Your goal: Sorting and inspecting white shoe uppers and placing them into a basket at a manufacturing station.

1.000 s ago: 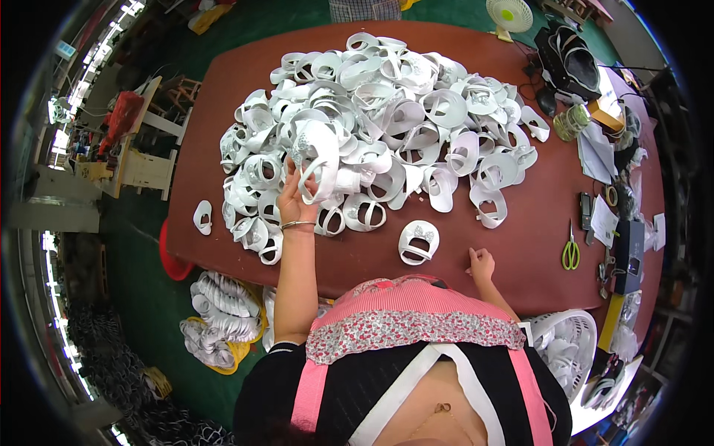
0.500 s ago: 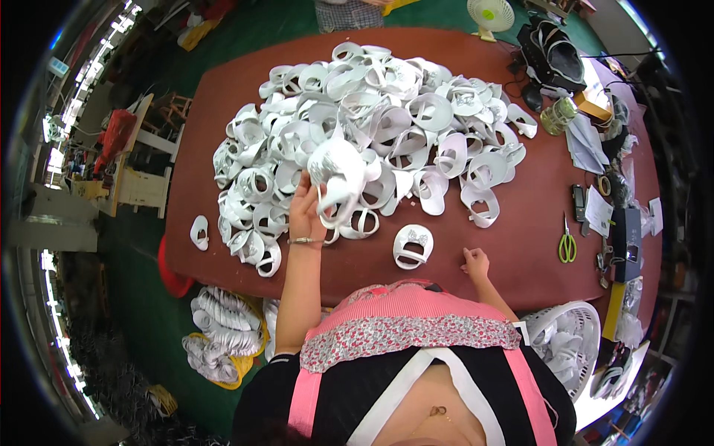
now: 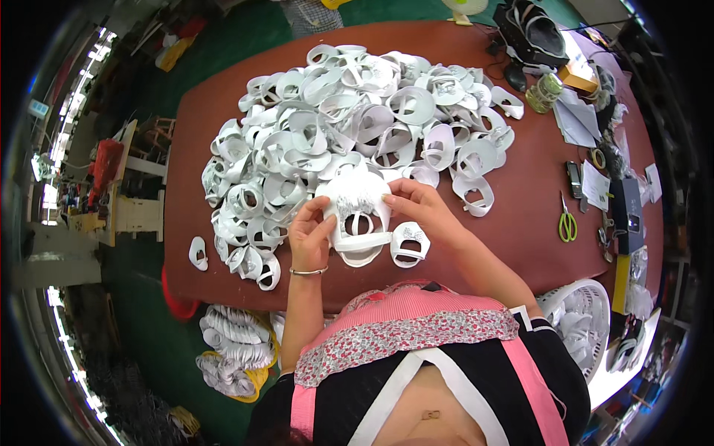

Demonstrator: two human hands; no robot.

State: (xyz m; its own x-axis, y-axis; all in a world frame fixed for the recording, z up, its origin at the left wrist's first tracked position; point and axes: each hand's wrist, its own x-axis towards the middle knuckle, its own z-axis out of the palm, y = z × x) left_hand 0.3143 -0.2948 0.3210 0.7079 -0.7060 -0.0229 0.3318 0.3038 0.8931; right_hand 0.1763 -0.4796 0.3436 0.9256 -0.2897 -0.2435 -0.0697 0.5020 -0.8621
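Observation:
A white shoe upper with a strap and a shiny decorated patch (image 3: pixel 355 195) is raised in front of me between both hands. My left hand (image 3: pixel 309 232) pinches its left edge between thumb and fingers. Its right edge is gripped by my right hand (image 3: pixel 418 204). Just behind it rises a large heap of similar white uppers (image 3: pixel 320 137). One more upper (image 3: pixel 410 255) lies by itself on the table, just right of the held one and below my right wrist. Part of another upper shows beneath the held piece.
The reddish-brown table (image 3: pixel 520 245) carries green-handled scissors (image 3: pixel 567 227), a glass jar (image 3: pixel 545 93), papers (image 3: pixel 576 119) and a tape roll (image 3: pixel 596 157) on the right. A lone upper (image 3: pixel 198 253) lies far left. A white basket (image 3: pixel 601 327) and bundled uppers (image 3: pixel 234 334) stand below the near edge.
My right hand has come up from the table's near edge and taken hold of the upper. My left hand has brought the upper down and nearer, and it now faces me spread out.

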